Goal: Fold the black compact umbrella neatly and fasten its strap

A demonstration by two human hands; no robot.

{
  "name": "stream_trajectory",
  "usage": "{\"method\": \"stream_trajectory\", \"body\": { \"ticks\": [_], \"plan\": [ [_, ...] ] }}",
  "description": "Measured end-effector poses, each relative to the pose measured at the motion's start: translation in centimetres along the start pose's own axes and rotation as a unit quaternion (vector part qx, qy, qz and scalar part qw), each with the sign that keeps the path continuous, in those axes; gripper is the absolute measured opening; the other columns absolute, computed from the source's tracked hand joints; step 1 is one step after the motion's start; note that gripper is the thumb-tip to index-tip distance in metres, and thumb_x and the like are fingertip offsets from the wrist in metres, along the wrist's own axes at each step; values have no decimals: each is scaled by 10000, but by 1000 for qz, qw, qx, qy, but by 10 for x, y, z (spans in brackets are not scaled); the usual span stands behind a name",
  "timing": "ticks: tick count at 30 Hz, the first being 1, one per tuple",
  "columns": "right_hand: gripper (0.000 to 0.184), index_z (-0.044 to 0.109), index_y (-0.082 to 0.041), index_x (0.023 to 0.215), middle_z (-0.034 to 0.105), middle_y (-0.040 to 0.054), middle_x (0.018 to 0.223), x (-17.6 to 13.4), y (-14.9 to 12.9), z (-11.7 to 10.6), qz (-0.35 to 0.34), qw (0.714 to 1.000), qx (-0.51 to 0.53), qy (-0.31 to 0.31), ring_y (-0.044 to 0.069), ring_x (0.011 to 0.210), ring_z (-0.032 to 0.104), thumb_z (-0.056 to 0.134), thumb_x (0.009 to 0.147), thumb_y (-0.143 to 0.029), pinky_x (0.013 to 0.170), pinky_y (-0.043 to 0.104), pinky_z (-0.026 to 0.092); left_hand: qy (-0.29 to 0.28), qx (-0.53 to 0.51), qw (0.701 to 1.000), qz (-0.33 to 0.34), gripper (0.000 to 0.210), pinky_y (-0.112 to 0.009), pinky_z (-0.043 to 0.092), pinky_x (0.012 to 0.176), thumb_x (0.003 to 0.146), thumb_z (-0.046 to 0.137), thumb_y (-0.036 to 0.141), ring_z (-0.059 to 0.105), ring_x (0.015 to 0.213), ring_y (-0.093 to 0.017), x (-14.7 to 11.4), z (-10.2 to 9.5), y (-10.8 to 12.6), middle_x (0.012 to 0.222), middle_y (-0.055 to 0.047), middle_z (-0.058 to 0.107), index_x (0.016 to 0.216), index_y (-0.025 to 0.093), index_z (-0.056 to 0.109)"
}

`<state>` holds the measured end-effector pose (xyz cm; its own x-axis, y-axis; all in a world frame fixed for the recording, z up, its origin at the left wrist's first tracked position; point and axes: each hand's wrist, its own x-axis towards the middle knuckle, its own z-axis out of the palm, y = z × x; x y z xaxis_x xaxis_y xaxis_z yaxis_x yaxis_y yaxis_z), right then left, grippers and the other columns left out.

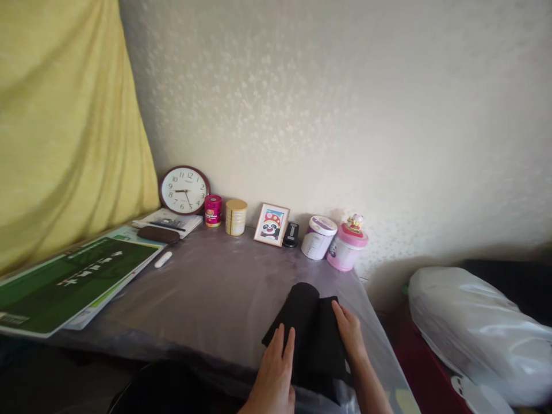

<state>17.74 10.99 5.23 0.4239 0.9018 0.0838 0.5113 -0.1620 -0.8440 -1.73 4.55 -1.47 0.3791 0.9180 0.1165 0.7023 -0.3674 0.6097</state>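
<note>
Black, loosely rolled fabric lay near the front edge of the grey, plastic-covered table. Left hand rested on it, fingers slightly spread; right hand pinched its right flap. Uneven pulling risked skewing or unrolling it.

The left hand hides part of a black bundle, probably rolled cloth. The bottom edge cuts off both forearms; the left edge crops the yellow curtain and green sheet; the right, the white plastic bag. The clock's small lettering is illegible.
</note>
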Motion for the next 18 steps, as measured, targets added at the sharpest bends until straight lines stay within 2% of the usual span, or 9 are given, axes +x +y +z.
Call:
{"method": "stream_trajectory", "body": {
  "ticks": [3,7,10,13,15,18],
  "plan": [
    [470,623,-157,641,592,15,558,4,-17,11,-12,1000,21,-10,179,602,551,448,724,-586,521,248,399,8,8,1000,4,1017,-427,311,1044,498,469,31,184,1346,-288,1,4,-2,1493,-115,51,1409,204,49],
    [482,641,-140,691,625,40,611,12,-24,31,-36,998,45,-9,191,635,566,452,727,-582,547,255,420,5,20,1000,-3,1029,-437,302,1050,476,477,19,178,1347,-293,3,6,-1,1487,-140,70,1408,174,69],
    [493,663,-130,758,669,74,685,20,-23,47,-49,998,34,-5,229,702,606,458,717,-576,615,292,457,-6,26,1000,-14,1032,-418,283,1069,452,487,10,181,1346,-292,5,1,3,1481,-165,79,1403,128,102],
    [481,662,-124,830,689,113,767,27,-21,61,-36,999,15,-12,258,764,636,460,718,-546,656,322,484,-30,25,999,-19,972,-397,271,1082,444,494,13,182,1344,-298,6,-8,8,1471,-191,105,1374,67,217],
    [459,647,-126,890,692,126,807,28,-21,68,-19,1000,12,-21,257,761,650,461,727,-513,637,327,499,-41,21,999,-21,933,-392,272,1084,450,492,17,189,1342,-298,5,-11,7,1466,-197,123,1355,48,265],
    [435,620,-150,970,695,103,767,28,-22,75,-3,999,14,-41,234,630,654,455,751,-488,516,320,495,-29,7,1000,-6,954,-393,293,1076,467,481,23,205,1340,-286,4,-8,-1,1471,-180,118,1378,71,203]
  ]
}}
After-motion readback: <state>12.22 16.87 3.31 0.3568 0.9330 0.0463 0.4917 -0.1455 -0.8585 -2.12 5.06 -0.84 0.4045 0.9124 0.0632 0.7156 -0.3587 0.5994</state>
